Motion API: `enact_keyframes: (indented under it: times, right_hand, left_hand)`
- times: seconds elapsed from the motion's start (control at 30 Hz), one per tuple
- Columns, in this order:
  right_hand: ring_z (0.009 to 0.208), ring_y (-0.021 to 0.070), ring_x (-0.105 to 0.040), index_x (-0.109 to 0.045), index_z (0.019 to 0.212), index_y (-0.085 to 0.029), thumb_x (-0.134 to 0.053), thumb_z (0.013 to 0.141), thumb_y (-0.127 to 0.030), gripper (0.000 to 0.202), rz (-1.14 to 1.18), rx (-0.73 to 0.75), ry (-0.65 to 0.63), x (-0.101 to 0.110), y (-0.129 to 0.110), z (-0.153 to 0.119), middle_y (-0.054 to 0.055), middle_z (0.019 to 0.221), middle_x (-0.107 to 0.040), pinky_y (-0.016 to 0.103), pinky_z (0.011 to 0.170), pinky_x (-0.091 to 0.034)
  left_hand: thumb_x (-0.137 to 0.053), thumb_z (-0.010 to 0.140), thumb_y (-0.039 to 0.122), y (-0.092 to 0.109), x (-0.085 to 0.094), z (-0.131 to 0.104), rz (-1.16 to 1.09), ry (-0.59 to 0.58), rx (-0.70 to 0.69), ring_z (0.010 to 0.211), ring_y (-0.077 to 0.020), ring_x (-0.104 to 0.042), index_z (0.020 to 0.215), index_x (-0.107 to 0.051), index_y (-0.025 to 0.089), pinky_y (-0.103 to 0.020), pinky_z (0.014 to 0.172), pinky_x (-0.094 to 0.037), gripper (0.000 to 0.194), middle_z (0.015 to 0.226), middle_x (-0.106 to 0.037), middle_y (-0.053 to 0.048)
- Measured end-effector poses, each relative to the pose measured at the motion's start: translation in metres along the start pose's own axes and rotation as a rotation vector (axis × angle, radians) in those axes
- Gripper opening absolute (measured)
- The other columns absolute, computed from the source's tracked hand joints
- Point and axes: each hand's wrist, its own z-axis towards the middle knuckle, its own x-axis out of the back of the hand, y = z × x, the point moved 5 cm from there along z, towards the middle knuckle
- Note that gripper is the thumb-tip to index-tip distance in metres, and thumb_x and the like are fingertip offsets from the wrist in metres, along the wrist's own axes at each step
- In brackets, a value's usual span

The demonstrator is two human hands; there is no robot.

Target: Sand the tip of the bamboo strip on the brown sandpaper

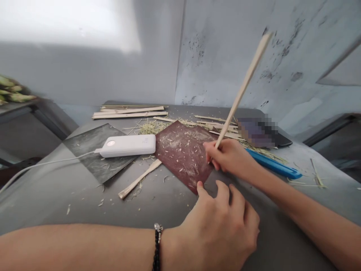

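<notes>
R hand [229,156] grips bamboo stick [242,88]; L hand [218,229] pins sandpaper [184,152].

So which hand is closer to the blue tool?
Right. The right hand holds the stick just left of the blue tool, almost touching it. The left hand presses the sandpaper corner, farther away.

Right hand [229,156] gripping bamboo stick [242,88], left hand [217,229] pinning sandpaper [183,152]

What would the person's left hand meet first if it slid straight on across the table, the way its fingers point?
Likely the red-brown sandpaper sheet: the left hand has fingertips already at its near corner. Beyond lies the right hand with its wooden stick.
</notes>
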Motion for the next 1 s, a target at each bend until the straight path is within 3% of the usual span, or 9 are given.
enact_keyframes:
  times: [0.1,0.2,0.3,0.43,0.53,0.63,0.77,0.87,1.0]
  right_hand:
    - [0.043,0.0132,-0.053,-0.066,0.065,-0.023,-0.051,0.104,-0.048,0.050,-0.005,0.008,-0.041,-0.0011,-0.0001,0.0000,-0.002,0.048,-0.060,0.028,0.053,-0.042]
    - [0.043,0.0125,-0.051,-0.062,0.061,-0.023,-0.051,0.103,-0.047,0.050,-0.037,0.007,0.044,0.0035,0.0007,-0.0002,-0.002,0.047,-0.058,0.028,0.052,-0.041]
    - [0.046,0.0136,-0.055,-0.064,0.064,-0.023,-0.053,0.102,-0.048,0.047,-0.049,0.046,-0.017,-0.0001,0.0003,-0.0003,-0.002,0.049,-0.060,0.028,0.055,-0.042]
    - [0.045,0.0131,-0.051,-0.059,0.059,-0.023,-0.050,0.103,-0.044,0.049,-0.082,0.046,0.068,0.0036,0.0023,-0.0007,-0.002,0.046,-0.057,0.030,0.056,-0.041]
    - [0.048,0.0140,-0.055,-0.063,0.064,-0.023,-0.053,0.102,-0.044,0.045,-0.055,0.056,-0.022,-0.0015,0.0020,-0.0015,-0.003,0.049,-0.059,0.029,0.056,-0.042]
    - [0.044,0.0130,-0.049,-0.060,0.060,-0.023,-0.050,0.103,-0.046,0.050,-0.066,0.033,0.066,0.0025,0.0019,-0.0017,-0.002,0.046,-0.056,0.030,0.054,-0.040]
    - [0.046,0.0134,-0.053,-0.062,0.062,-0.023,-0.053,0.102,-0.049,0.049,-0.044,0.042,-0.022,-0.0023,0.0009,-0.0014,-0.002,0.048,-0.058,0.028,0.054,-0.042]
    - [0.043,0.0121,-0.049,-0.062,0.061,-0.023,-0.049,0.104,-0.048,0.052,-0.061,0.013,0.070,0.0033,0.0034,-0.0015,-0.002,0.046,-0.056,0.028,0.052,-0.040]
    - [0.044,0.0123,-0.051,-0.063,0.063,-0.023,-0.052,0.103,-0.050,0.050,-0.033,0.024,0.007,0.0006,0.0053,-0.0032,-0.003,0.047,-0.057,0.028,0.052,-0.041]
  left_hand:
    - [-0.044,0.110,0.030,0.0003,-0.0001,-0.0005,0.003,0.019,-0.006,0.106,-0.0395,-0.071,0.132,-0.069,0.010,-0.065,0.075,-0.069,0.039,0.119,-0.072,-0.018]
    - [-0.044,0.110,0.029,0.0004,-0.0013,-0.0010,0.008,0.017,-0.002,0.110,-0.0400,-0.070,0.134,-0.068,0.009,-0.064,0.076,-0.070,0.039,0.122,-0.072,-0.019]
    - [-0.044,0.110,0.030,0.0004,-0.0021,-0.0011,0.004,0.035,0.003,0.109,-0.0400,-0.071,0.131,-0.070,0.011,-0.065,0.076,-0.070,0.038,0.120,-0.072,-0.018]
    - [-0.044,0.111,0.033,-0.0001,-0.0034,-0.0012,0.012,0.036,0.011,0.109,-0.0394,-0.070,0.132,-0.069,0.011,-0.064,0.074,-0.070,0.039,0.125,-0.072,-0.019]
    - [-0.047,0.110,0.033,-0.0001,-0.0022,-0.0012,0.015,0.044,0.001,0.105,-0.0389,-0.071,0.130,-0.070,0.011,-0.064,0.074,-0.070,0.038,0.118,-0.073,-0.017]
    - [-0.046,0.110,0.032,-0.0007,-0.0026,-0.0011,0.014,0.021,0.005,0.111,-0.0396,-0.070,0.134,-0.068,0.010,-0.064,0.076,-0.070,0.039,0.127,-0.071,-0.020]
    - [-0.047,0.110,0.033,0.0004,-0.0030,-0.0014,0.008,0.049,0.006,0.106,-0.0395,-0.071,0.129,-0.071,0.012,-0.065,0.075,-0.070,0.037,0.119,-0.073,-0.017]
    - [-0.047,0.109,0.032,0.0013,-0.0045,-0.0017,0.021,0.047,0.013,0.112,-0.0401,-0.070,0.135,-0.068,0.010,-0.063,0.075,-0.070,0.040,0.131,-0.071,-0.021]
    - [-0.047,0.109,0.033,0.0020,-0.0032,-0.0020,0.009,0.055,0.004,0.105,-0.0382,-0.070,0.131,-0.070,0.011,-0.064,0.075,-0.070,0.039,0.118,-0.073,-0.017]
